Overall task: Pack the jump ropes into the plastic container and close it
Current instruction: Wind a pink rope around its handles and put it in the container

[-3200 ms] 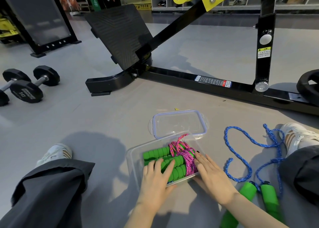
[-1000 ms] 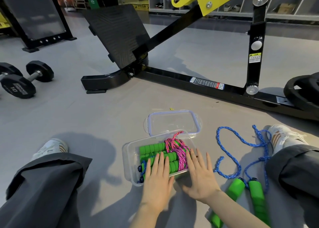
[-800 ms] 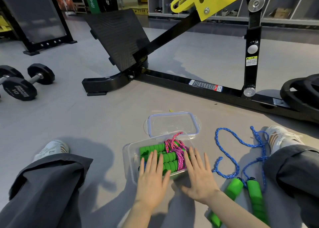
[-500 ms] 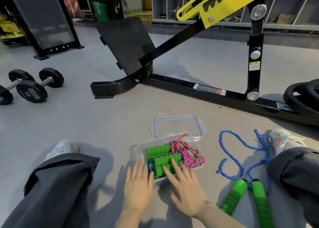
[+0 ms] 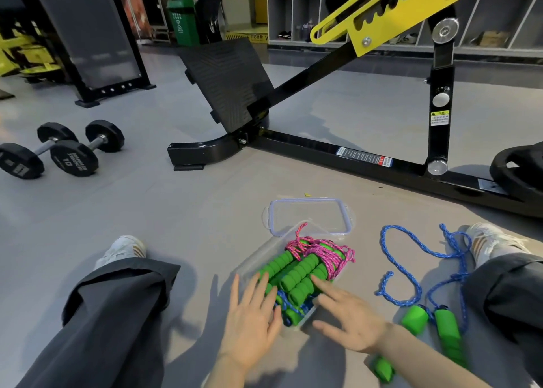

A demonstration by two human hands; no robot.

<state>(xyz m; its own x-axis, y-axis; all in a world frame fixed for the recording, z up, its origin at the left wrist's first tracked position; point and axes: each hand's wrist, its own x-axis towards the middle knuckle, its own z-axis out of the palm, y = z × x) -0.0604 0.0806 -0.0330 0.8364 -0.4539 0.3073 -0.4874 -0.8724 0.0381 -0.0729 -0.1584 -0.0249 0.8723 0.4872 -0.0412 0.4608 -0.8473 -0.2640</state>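
A clear plastic container [image 5: 249, 262] stands on the grey floor between my legs, turned at an angle. Inside lie green foam-handled jump ropes [image 5: 296, 273], one wound with pink cord [image 5: 320, 249], with some blue cord at the near end. My left hand [image 5: 252, 323] lies flat with straight fingers on the container's near left corner. My right hand [image 5: 349, 317] has spread fingers, its fingertips touching the green handles. The clear lid [image 5: 308, 215] with a purple rim lies just behind the container. A blue jump rope [image 5: 411, 273] with green handles [image 5: 443, 329] lies loose on the floor at the right.
A black exercise machine frame [image 5: 352, 155] with a slanted footplate [image 5: 226, 81] and a yellow arm crosses the floor behind the lid. Dumbbells [image 5: 67, 149] lie at the left. A black weight plate [image 5: 520, 170] sits at the far right. My dark-trousered legs and white shoes flank the container.
The container has turned from crosswise to an angle and its far end swung right. Both hands slid back toward its near end, no longer pressing flat on top of the ropes.
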